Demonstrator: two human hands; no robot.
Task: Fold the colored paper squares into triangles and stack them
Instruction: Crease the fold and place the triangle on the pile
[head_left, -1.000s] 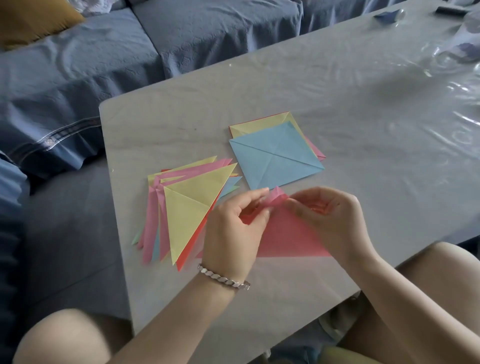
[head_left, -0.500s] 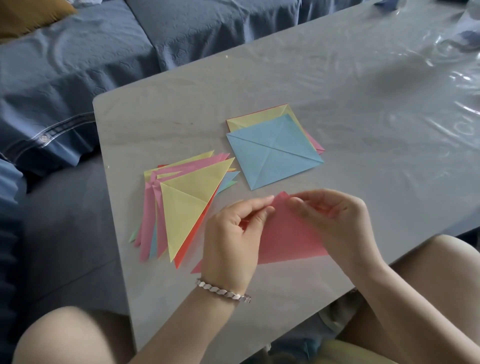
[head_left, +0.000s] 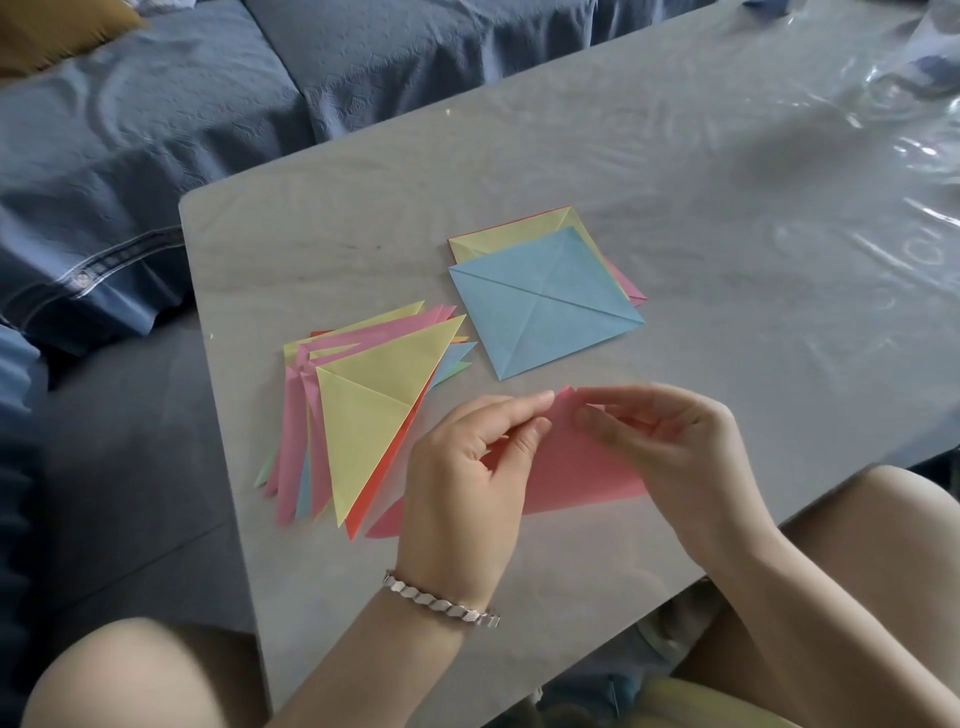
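Note:
A pink paper (head_left: 576, 470) lies folded into a triangle near the table's front edge. My left hand (head_left: 467, 467) pinches its top corner between thumb and forefinger. My right hand (head_left: 670, 447) pinches the same corner from the right side. To the left a fanned stack of folded triangles (head_left: 363, 405) lies with a yellow one on top. Behind the hands sits a small pile of flat squares (head_left: 540, 296), a creased blue square uppermost over yellow and pink ones.
The grey table (head_left: 727, 208) carries a clear plastic sheet (head_left: 914, 130) at the far right. A blue sofa (head_left: 156, 130) runs along the table's left and far sides. My bare knees show below the front edge.
The pink paper's two top corners have come together under my fingertips. Both hands stay at that corner. The view has shifted slightly.

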